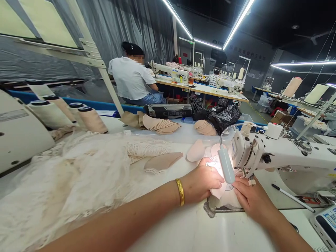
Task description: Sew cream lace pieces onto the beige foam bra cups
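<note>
My left hand (206, 182), with a gold bracelet at the wrist, is closed on a pale pink fabric piece (217, 192) at the sewing machine (252, 150). White lace shows beside its fingers under the glare of a gooseneck lamp (226, 166). My right hand (249, 194) lies flat near the needle area, fingers stretched out, pressing on the machine bed. The lamp head partly hides the work between the hands. Just behind them lie a pink cup-shaped piece (195, 151) and a beige piece with lace edging (164, 161).
White lace fabric (86, 178) spreads over the left of the table. Stacks of beige pieces (161, 126) lie at the back beside black plastic bags (223, 113). Thread cones (91, 119) stand at left. A pen (292, 197) rests at right. A co-worker (133, 77) sits beyond.
</note>
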Tool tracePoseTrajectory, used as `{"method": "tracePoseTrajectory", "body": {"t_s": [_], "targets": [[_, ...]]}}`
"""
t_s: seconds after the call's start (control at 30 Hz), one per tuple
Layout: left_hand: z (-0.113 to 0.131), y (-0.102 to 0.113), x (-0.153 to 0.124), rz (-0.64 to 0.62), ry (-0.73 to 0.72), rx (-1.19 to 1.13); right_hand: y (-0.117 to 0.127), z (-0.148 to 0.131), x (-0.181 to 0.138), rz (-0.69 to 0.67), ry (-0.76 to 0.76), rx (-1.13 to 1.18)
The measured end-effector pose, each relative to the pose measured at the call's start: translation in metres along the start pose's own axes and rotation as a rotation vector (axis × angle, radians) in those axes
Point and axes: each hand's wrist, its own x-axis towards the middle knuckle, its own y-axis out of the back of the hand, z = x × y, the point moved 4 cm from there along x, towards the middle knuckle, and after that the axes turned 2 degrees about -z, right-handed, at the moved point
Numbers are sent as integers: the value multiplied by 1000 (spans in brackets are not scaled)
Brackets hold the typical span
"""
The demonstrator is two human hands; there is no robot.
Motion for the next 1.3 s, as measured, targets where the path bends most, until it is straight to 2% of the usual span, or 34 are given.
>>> {"method": "tracePoseTrajectory", "body": {"t_s": [0.37, 0.57, 0.93, 1.17, 1.3], "targets": [[-5, -11, 0, 8, 19, -15, 20, -3, 1, 227, -12, 58], [0, -6, -1, 18, 37, -4, 19, -2, 3, 200, -112, 115], [4, -4, -4, -5, 16, 10, 23, -5, 4, 279, 3, 41], [5, -5, -8, -22, -3, -7, 25, -5, 2, 253, -21, 54], [6, -6, -9, -1, 9, 78, 23, -4, 0, 258, -18, 62]]}}
